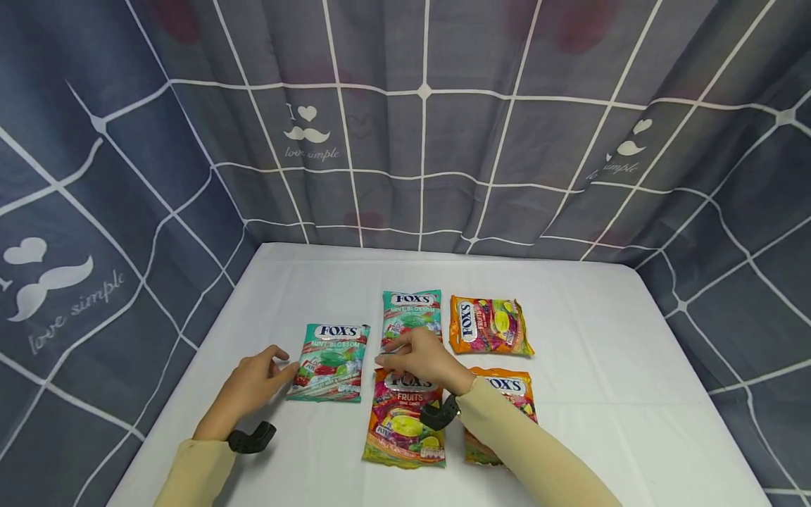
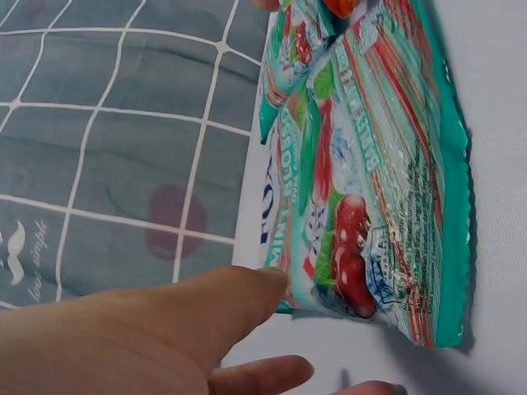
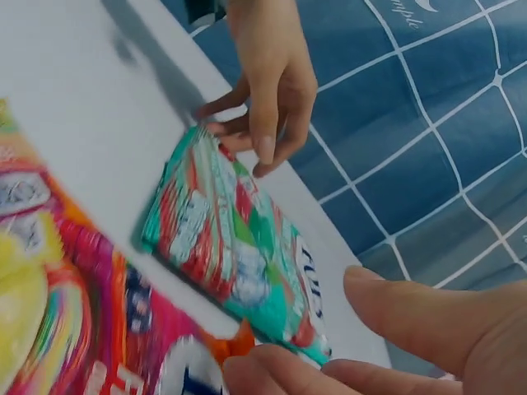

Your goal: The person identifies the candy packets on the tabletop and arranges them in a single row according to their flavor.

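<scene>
My left hand [image 1: 252,382] is at the left side of a green Fox's Mint Blossom candy bag [image 1: 332,366], its thumb [image 2: 255,288] right at the bag's edge and its other fingers loosely bent. Between a second Mint Blossom bag [image 1: 412,310] at the back and a red-orange Fox's Fruits candy bag [image 1: 404,429] in front, my right hand [image 1: 421,358] reaches in from the right. It covers the near part of the back bag. In the right wrist view, thumb and fingers are spread apart, with the fingertips by the Fruits bag's orange corner [image 3: 240,341].
Another Fruits bag [image 1: 488,325] lies sideways at the back right. Nearer, one more Fruits bag [image 1: 514,386] is partly hidden under my right sleeve [image 1: 526,440]. A white cloth [image 1: 602,380] covers the table, and a grey checked curtain [image 1: 386,141] surrounds its back and sides.
</scene>
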A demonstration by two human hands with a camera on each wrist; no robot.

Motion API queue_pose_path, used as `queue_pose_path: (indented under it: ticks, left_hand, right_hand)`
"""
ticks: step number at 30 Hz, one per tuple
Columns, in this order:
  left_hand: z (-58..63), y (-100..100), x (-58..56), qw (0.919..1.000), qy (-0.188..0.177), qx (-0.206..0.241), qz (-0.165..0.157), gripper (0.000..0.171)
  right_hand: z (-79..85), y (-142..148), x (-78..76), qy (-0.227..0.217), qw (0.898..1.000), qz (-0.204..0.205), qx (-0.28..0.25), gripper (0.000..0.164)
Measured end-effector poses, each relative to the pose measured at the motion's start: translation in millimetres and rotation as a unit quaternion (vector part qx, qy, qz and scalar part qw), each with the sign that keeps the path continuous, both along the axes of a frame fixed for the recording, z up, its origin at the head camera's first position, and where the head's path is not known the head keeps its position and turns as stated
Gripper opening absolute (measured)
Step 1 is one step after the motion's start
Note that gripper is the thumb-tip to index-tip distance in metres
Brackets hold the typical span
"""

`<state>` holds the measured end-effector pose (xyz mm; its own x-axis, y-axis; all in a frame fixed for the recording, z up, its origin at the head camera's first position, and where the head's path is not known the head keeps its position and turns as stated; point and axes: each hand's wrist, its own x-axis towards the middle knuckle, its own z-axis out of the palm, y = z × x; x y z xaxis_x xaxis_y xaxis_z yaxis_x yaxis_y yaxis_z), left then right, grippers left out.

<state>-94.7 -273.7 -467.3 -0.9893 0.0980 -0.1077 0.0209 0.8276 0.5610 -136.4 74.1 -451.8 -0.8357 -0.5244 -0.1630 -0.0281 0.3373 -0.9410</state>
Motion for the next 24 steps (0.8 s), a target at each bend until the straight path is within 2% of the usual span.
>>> queue_pose_path:
  ticks: [5, 12, 15, 19, 24]
  left_hand:
    - [-6.2, -1.9, -4.1, 0.9996, -0.005, 0.025, -0.014, 0.042]
    - [-10.8, 0.3, -13.6, 0.9975, -0.022, 0.064, -0.02, 0.039]
    - [-12.3, 0.0, -16.5, 0.9973, -0.03, 0.065, -0.016, 0.037]
    - [-12.5, 1.2, -17.7, 0.9977, -0.035, 0.055, -0.017, 0.033]
    - [-10.2, 7.1, -19.2, 0.9975, -0.035, 0.049, -0.037, 0.03]
  right_hand:
    - [-2.2, -11.2, -5.7, -0.067, 0.996, 0.026, -0.061, 0.043]
    - [-5.3, -30.5, -14.7, -0.096, 0.995, 0.003, -0.032, 0.03]
    - [-6.0, -40.0, -17.7, -0.102, 0.994, -0.009, -0.03, 0.029]
    - [-9.5, -50.2, -20.7, -0.089, 0.996, -0.014, -0.008, 0.032]
    - [-11.2, -57.2, -24.0, -0.07, 0.997, -0.028, 0.033, 0.032]
